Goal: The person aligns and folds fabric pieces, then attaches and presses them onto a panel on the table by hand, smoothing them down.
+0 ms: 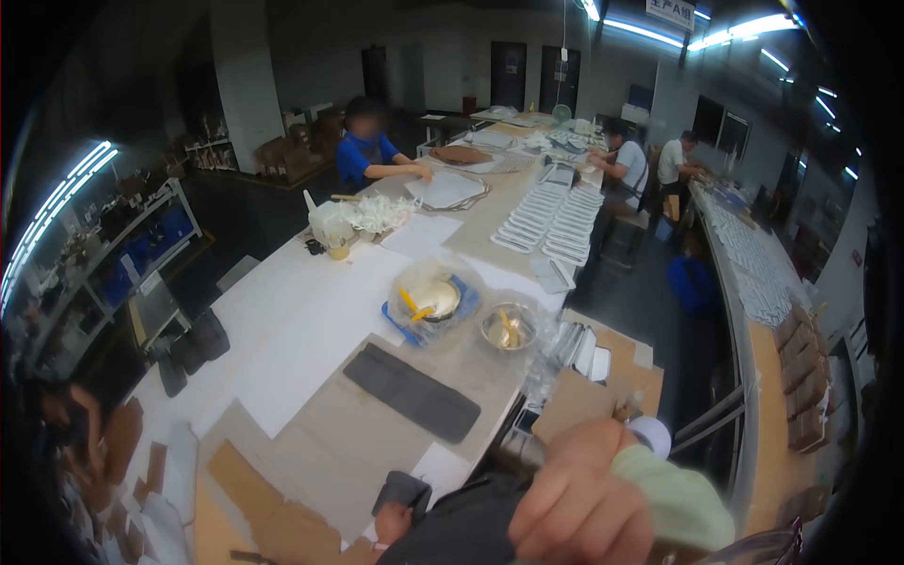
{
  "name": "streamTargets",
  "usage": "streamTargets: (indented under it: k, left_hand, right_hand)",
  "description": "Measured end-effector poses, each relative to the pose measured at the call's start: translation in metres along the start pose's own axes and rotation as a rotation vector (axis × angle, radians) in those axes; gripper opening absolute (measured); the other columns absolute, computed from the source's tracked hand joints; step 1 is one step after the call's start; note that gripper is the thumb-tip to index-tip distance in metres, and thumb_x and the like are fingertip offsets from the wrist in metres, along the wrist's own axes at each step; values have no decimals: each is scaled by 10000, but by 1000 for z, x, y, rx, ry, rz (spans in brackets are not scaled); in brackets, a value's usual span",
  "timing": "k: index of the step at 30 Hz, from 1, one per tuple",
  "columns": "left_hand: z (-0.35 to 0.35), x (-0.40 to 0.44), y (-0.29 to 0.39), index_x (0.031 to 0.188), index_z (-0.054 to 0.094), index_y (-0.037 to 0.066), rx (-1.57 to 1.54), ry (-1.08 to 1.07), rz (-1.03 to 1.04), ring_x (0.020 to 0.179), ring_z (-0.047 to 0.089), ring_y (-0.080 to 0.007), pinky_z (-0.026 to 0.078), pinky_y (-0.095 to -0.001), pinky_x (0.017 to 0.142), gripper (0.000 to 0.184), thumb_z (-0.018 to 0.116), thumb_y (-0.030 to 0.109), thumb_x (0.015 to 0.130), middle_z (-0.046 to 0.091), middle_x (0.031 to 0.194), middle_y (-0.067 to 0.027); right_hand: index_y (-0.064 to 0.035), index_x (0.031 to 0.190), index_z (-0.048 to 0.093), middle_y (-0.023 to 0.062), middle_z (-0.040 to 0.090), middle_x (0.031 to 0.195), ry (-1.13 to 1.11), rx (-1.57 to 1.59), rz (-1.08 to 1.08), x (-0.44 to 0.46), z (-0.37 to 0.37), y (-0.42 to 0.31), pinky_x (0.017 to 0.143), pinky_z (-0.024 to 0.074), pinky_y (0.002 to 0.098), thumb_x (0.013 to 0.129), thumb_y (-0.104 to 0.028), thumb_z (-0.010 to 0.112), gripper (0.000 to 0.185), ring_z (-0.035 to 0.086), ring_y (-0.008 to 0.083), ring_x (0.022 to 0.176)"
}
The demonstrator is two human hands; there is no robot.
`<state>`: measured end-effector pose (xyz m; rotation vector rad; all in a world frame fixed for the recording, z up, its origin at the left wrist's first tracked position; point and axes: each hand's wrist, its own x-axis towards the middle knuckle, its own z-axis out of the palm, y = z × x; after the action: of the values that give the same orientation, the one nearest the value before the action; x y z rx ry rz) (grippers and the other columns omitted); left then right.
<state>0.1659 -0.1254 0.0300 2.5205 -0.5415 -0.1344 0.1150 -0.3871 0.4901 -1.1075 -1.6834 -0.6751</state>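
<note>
At the bottom of the view my left hand (394,524) grips the edge of a small dark grey flat piece (407,492) lying by a white sheet (441,465). My right hand (586,494) is close to the camera, its fingers curled; whatever may be inside them is hidden. Farther up the table lies a long dark grey panel (411,392). Beyond it stand a plastic-lined bowl of whitish paste (436,298) with yellow-handled tools and a metal bowl (508,327) holding another yellow tool.
Brown cardboard pieces (273,504) lie at lower left. Rows of white-edged pieces (551,218) cover the table's far right. A person in blue (363,155) handles a light sheet across the table; other people (626,168) sit along the right. Brown bundles (805,377) line the right-hand bench.
</note>
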Motion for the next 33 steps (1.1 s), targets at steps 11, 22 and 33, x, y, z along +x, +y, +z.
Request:
streamTargets:
  k: [11, 22, 33]
  left_hand:
    - [21, 3, -40, 805, 666, 31, -89, -85, 33, 842, 584, -383, 471, -479, 745, 242, 629, 269, 774, 631, 868, -184]
    - [-68, 12, 17, 825, 650, -13, 16, -13, -28, 755, 598, -409, 465, -481, 671, 318, 534, 281, 851, 621, 806, -262]
    - [-130, 85, 119, 968, 698, 140, 68, 183, 596, 681, 557, -325, 458, -437, 644, 199, 671, 118, 773, 592, 767, -125]
  right_hand:
    - [-44, 931, 485, 59, 475, 625, 170, -325, 82, 9, -41, -6, 445, 454, 325, 876, -104, 595, 137, 549, 186, 541]
    - [1, 866, 556, 86, 555, 782, 444, -693, 383, -69, -52, 15, 574, 418, 323, 823, -14, 601, 63, 558, 259, 685]
    - [-135, 1387, 303, 237, 236, 1452, 1274, 1434, 2088, -325, 75, 115, 937, 432, 505, 752, -604, 666, 870, 408, 427, 1230]
